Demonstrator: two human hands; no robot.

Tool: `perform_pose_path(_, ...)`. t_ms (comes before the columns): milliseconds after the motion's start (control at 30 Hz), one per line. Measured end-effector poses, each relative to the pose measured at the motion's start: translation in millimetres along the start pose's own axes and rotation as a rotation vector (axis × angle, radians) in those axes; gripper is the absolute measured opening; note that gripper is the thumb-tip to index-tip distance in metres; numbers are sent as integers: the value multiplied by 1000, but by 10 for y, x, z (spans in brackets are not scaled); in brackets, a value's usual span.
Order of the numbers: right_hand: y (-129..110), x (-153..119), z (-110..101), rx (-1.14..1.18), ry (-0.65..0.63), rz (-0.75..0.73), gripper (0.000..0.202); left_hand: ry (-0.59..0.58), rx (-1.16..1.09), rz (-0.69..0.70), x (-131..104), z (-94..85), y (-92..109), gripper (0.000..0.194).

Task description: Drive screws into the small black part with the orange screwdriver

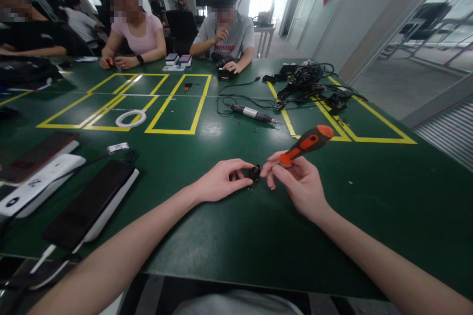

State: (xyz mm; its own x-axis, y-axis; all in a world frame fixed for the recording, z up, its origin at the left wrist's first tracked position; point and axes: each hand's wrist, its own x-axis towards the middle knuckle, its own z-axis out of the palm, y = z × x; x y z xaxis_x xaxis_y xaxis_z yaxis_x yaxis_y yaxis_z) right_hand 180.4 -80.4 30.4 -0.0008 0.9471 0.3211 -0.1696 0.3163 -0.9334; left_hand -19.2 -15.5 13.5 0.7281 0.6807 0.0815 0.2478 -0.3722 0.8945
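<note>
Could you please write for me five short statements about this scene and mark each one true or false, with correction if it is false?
1. The right hand holds a screwdriver. True.
2. The screwdriver's handle points down. False: it slants upward.
3. The left hand holds a phone. False: the left hand has its thumb and fingers at a small dark part.
4. A silver and black tool lies farther away than the screwdriver. True.
5. The tangled black cables lie on the floor. False: the black cables lie on the green table.
</note>
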Motion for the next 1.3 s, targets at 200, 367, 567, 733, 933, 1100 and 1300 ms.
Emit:
perform_pose_path(200,-41,11,-31,-148,19,-2,30,1,-10,14,7,5,-8,32)
perform_pose_path(367,-17,16,-22,-89,-27,37,34,-14,-17,3,9,1,9,29)
perform_pose_path(567,5,18,-10,-65,-4,33,33,4,-14,-8,23,21,-45,32)
perform_pose_path(733,-10,24,-29,-159,45,-5,33,17,-22,-2,22,28,-55,32)
perform_pose_path(933,22,32,-35,-83,9,34,30,-14,-52,-36,27,4,-41,39)
perform_pose_path(1100,50,32,-29,-64,-1,34,31,-4,-108,-70,46,-4,-59,42)
perform_pose_path(1300,25,48,-35,-134,-10,25,31,4,-116,-71,48,-3,-46,38)
